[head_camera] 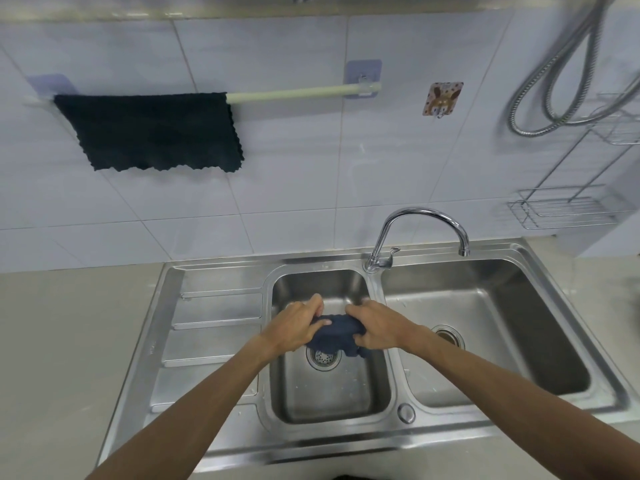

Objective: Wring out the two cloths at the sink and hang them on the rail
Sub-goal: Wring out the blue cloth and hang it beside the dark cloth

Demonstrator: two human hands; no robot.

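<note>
Right half of the rail (291,93) is bare, dark cloth (152,131) hogs the left. Faucet (420,233) arches just behind the small basin (329,386); big basin (485,327) wide open.

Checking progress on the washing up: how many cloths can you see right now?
2. One dark cloth hangs on the wall rail; a second cloth is bunched between the left hand and right hand over the small basin. None seems hidden.

A bunched cloth (335,332) is gripped between the fingers (313,306) of both hands, over the smaller sink basin (329,393) and just above its drain (323,358). The tap (420,233) stands behind and right of the fingers, with the larger basin (485,327) to their right. Far behind and left of them, a second cloth (152,131) hangs on the wall rail (294,93).
</note>
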